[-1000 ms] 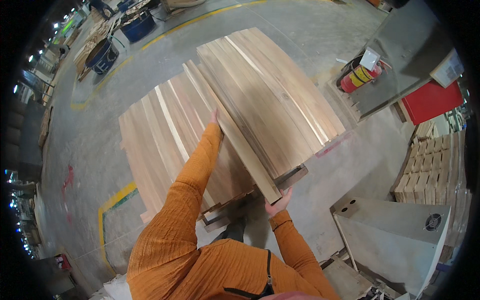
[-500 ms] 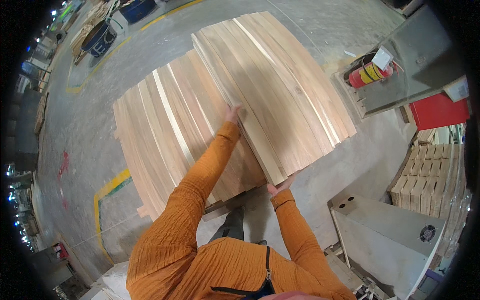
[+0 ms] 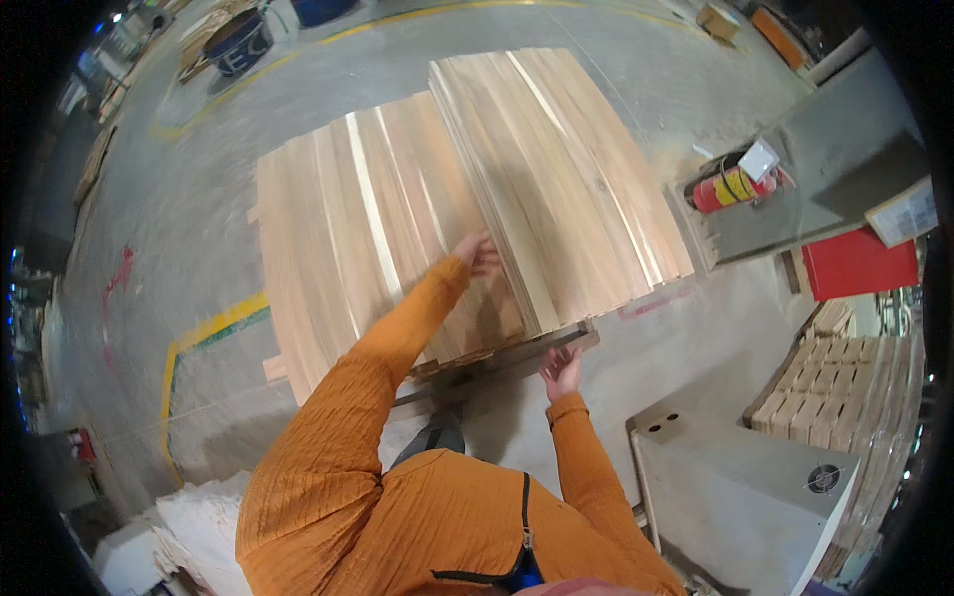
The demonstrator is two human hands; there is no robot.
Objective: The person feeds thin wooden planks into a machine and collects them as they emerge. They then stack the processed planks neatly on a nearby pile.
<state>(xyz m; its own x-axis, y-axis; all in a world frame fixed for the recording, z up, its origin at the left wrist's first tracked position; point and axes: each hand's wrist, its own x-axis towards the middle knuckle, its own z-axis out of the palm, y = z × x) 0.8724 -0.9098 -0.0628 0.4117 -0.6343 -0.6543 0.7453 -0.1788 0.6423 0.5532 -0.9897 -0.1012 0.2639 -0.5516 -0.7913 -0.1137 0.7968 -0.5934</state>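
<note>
Light wooden boards lie side by side in two heights: a lower layer [image 3: 328,238] at the left and a higher stack [image 3: 556,189] at the right. My left hand [image 3: 479,254] is over the lower layer, beside the left side of the higher stack, its fingers spread and holding nothing. Just off the near ends of the higher stack is my right hand [image 3: 561,370], empty, palm up with fingers apart. Whether the left fingertips touch the stack's side, I cannot tell. Under the boards, part of a wooden pallet [image 3: 497,370] shows along the near edge.
To the right stand a red fire extinguisher [image 3: 723,191] and a grey cabinet [image 3: 815,169]. Nearer at the right are a grey metal box [image 3: 745,487] with a fan and a stack of wooden pieces [image 3: 840,392]. A dark blue tub [image 3: 238,45] sits far left.
Both hands have come off the left board of the higher stack and opened. My right hand has drawn back from its near end. The whole view has shifted a little.
</note>
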